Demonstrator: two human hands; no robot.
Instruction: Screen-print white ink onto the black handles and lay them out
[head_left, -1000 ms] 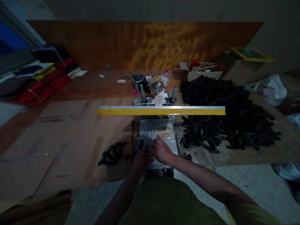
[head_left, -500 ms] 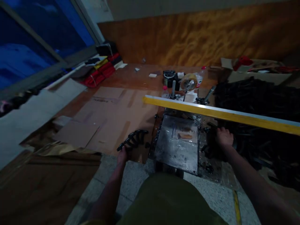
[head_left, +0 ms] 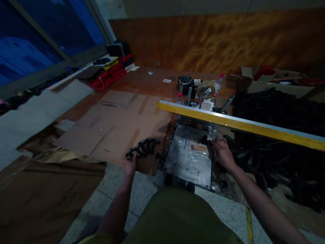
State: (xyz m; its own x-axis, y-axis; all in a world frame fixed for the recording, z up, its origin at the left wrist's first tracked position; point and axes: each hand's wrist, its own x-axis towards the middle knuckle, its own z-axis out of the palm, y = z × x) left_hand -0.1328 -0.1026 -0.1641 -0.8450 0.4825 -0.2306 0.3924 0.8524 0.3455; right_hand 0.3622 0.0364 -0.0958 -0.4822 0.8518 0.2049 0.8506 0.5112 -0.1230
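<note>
My left hand [head_left: 130, 164] is closed on the near end of a black curved handle [head_left: 129, 153], the leftmost of a row. Several more such handles [head_left: 146, 146] lie side by side on the cardboard, their ends fanned out to the right. Over the right edge of a grey metal plate [head_left: 188, 169], my right hand [head_left: 223, 154] is closed around another dark curved piece, whose tip [head_left: 205, 139] pokes out past the fingers. A small tan piece [head_left: 198, 147] under clear film is on the plate, just left of that hand.
A yellow bar [head_left: 238, 125] runs across behind the plate and over the right side. A large heap of black curved pieces [head_left: 276, 162] fills the right. Behind the bar are a dark tub [head_left: 185, 83], a tape roll [head_left: 205, 90] and bottles. Flat cardboard [head_left: 119, 125] covers the left.
My right hand has come left from beside the heap to the plate's right edge with a dark curved piece in it. My left hand stays at the row of handles.
</note>
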